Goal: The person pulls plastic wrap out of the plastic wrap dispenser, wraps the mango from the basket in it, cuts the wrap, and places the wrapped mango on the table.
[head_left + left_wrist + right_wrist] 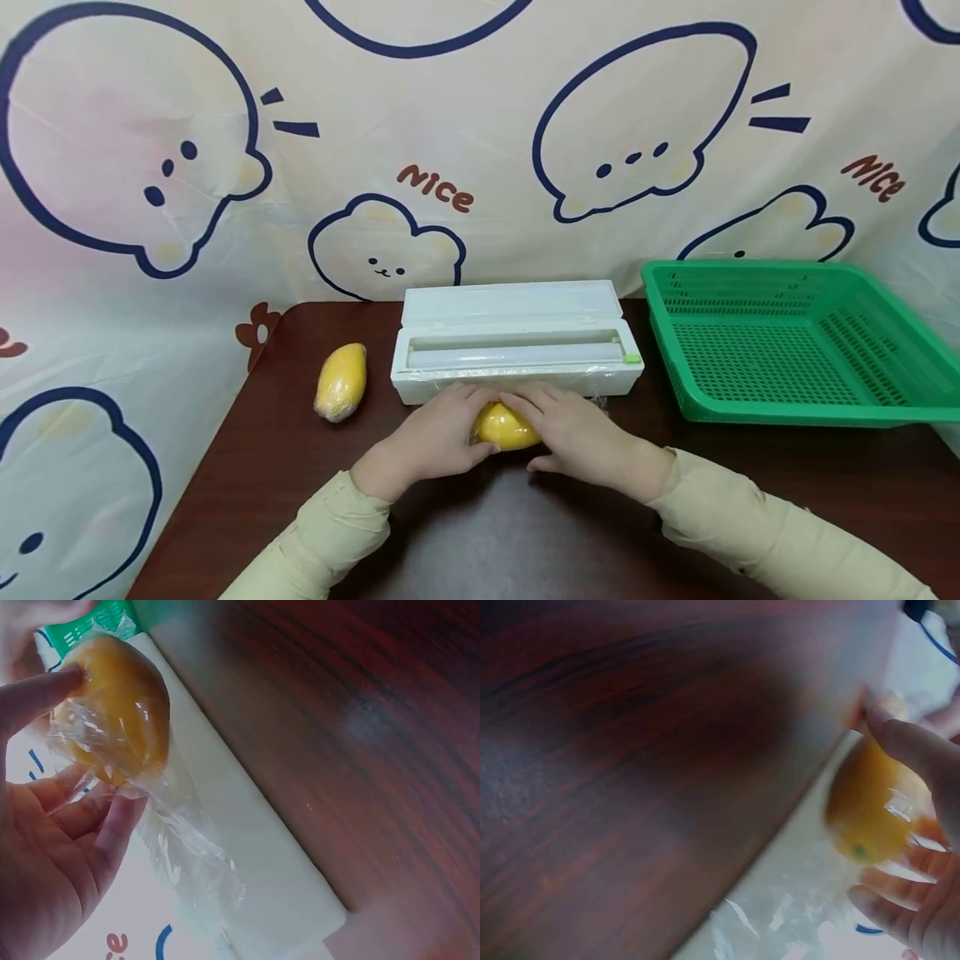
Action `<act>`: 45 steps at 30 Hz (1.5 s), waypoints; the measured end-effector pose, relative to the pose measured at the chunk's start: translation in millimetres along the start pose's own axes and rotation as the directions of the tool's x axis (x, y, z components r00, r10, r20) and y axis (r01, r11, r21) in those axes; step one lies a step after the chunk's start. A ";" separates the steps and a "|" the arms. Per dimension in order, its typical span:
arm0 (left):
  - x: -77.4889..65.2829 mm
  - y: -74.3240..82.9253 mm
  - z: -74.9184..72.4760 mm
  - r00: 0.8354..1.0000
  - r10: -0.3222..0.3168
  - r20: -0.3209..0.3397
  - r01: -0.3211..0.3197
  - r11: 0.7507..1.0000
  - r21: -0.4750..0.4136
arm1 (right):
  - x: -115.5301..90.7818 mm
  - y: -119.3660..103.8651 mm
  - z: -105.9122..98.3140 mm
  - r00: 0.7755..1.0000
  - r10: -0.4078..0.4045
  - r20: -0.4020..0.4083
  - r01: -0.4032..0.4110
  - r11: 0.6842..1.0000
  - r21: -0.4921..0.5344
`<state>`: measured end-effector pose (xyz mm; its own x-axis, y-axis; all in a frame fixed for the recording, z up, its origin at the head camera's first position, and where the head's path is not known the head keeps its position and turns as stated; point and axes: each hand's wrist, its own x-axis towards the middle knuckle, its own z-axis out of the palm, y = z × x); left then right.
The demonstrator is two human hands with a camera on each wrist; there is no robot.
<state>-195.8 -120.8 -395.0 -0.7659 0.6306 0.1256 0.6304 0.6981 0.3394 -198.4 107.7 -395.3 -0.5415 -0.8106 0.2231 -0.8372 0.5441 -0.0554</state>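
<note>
1. Head view: a dark wooden table [480, 542] stands against a cartoon-printed cloth backdrop [480, 125]. By the far edge lies an open white cling-film dispenser [513, 346], and a green basket [795, 342] sits at the far right corner, with nothing in it. Toward the left edge lies a wrapped mango [341, 382], glossy with film, so one fruit looks finished. Just in front of the dispenser, the left hand [431, 442] and right hand [581, 433] cup a second mango [504, 427] from either side, fingers curled round it.

2. Left wrist view: the left-hand fingers [112, 825] and thumb grip the second mango [116, 712], which has clear film [187, 862] drawn over it; a loose tail of film trails toward the dispenser [247, 855]. I judge the wrap partly done (the tail is not yet tucked, and I cannot tell whether it has been cut free).

3. Right wrist view: blurred, but the right-hand fingers [900, 900] curl round the second mango's [866, 810] other end, with crinkled film [780, 922] below. Neither fruit is in the basket yet.
</note>
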 end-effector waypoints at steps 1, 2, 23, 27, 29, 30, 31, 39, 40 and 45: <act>-0.3 -0.2 0.0 1.000 -0.001 -0.005 0.001 1.000 -0.012 | 1.3 -0.9 3.1 1.000 0.009 0.015 -0.009 1.000 -0.008; -0.5 -0.5 0.3 1.000 -0.002 -0.010 0.001 1.000 -0.025 | 2.1 -1.4 6.0 1.000 0.018 0.023 -0.018 1.000 -0.019; -20.1 -9.0 -9.6 0.964 0.144 -0.223 -0.115 0.984 0.137 | 3.2 1.7 12.6 0.997 0.063 -0.034 -0.061 0.998 0.033; -9.1 6.7 -1.8 0.962 0.200 -0.184 -0.167 0.970 0.179 | 2.7 4.5 12.6 0.993 0.107 -0.056 -0.103 0.993 0.063; -6.3 8.9 4.5 0.969 0.187 -0.162 -0.153 0.967 0.202 | 2.8 5.5 13.2 0.991 0.116 -0.061 -0.112 0.992 0.064; -5.9 8.5 7.7 0.971 0.177 -0.163 -0.142 0.968 0.208 | 3.0 5.7 13.6 0.991 0.117 -0.061 -0.113 0.992 0.064; -5.4 7.4 10.3 0.971 0.172 -0.168 -0.136 0.969 0.205 | 3.0 6.1 13.8 0.991 0.117 -0.061 -0.114 0.992 0.061; -8.1 -1.1 15.9 0.954 0.184 -0.237 -0.149 0.977 0.155 | 3.9 7.5 13.6 0.992 0.105 -0.077 -0.098 0.991 0.089; -8.2 -1.5 16.0 0.953 0.182 -0.242 -0.147 0.977 0.154 | 4.3 7.8 13.7 0.991 0.106 -0.083 -0.098 0.991 0.093; -6.6 -3.3 15.7 0.961 0.148 -0.232 -0.117 0.983 0.145 | 5.1 8.5 12.8 0.988 0.121 -0.095 -0.109 0.986 0.125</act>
<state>-190.8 -122.0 -411.6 -0.6720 0.6311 0.3876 0.7272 0.6614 0.1839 -209.3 105.5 -407.1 -0.6291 -0.7144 0.3063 -0.7763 0.5978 -0.2002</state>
